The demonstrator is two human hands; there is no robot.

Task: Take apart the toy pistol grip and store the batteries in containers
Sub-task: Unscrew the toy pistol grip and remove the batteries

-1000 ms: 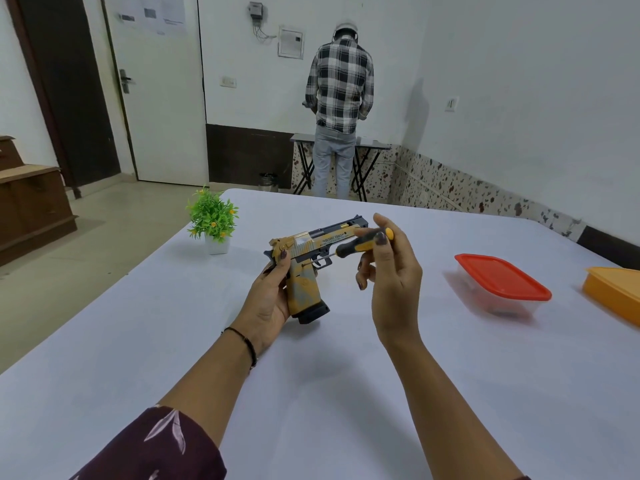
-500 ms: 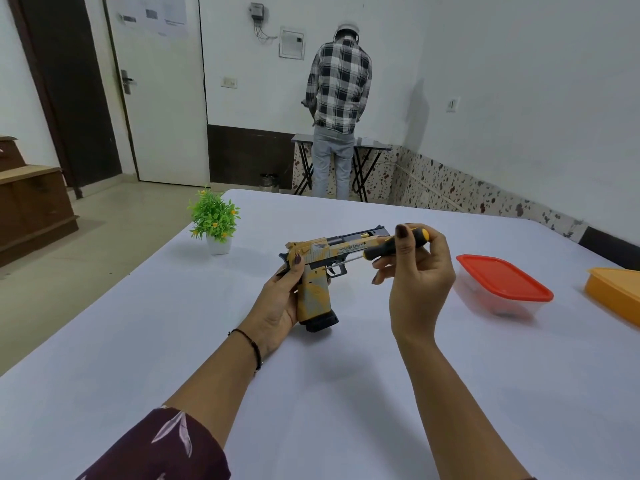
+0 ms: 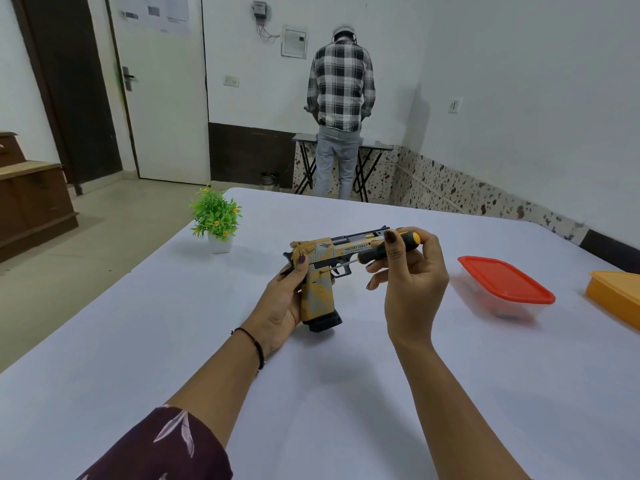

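Toy pistol (image 3: pixel 325 252), camouflaged in tan and grey with a dark slide, stands upright over the middle of the white counter (image 3: pixel 311 393), muzzle pointing right and black butt down close to the cloth; whether the butt touches the counter cannot be told.

At the far left a brown wooden cabinet (image 3: pixel 31 199) stands on the floor, with a dark door (image 3: pixel 69 88) and a white door (image 3: pixel 162 91) behind it. On the counter's left far corner sits a small green plant (image 3: pixel 216 216) with orange buds in a white pot, well apart from the pistol. A patterned maroon sleeve (image 3: pixel 166 448) enters at the bottom, and a thin black bracelet (image 3: pixel 258 344) circles the wrist. The left grip (image 3: pixel 284 299) is wrapped round the back of the pistol's handle, thumb up against the rear of the frame.

Beyond, a person in a checked shirt (image 3: pixel 341 98) stands facing a folding table (image 3: pixel 377 145) by the wall.

A screwdriver (image 3: pixel 374 252) with a black and yellow handle slants down to the left, its thin shaft reaching the pistol's side just above the handle, beside the trigger guard. The right grip (image 3: pixel 412 289) pinches the screwdriver's handle between thumb and fingertips, the lower fingers loosely curled beneath.

Right of that lies a clear container with a red lid (image 3: pixel 502 280), lid on. At the right edge an orange container (image 3: pixel 616 299) is partly cut off.
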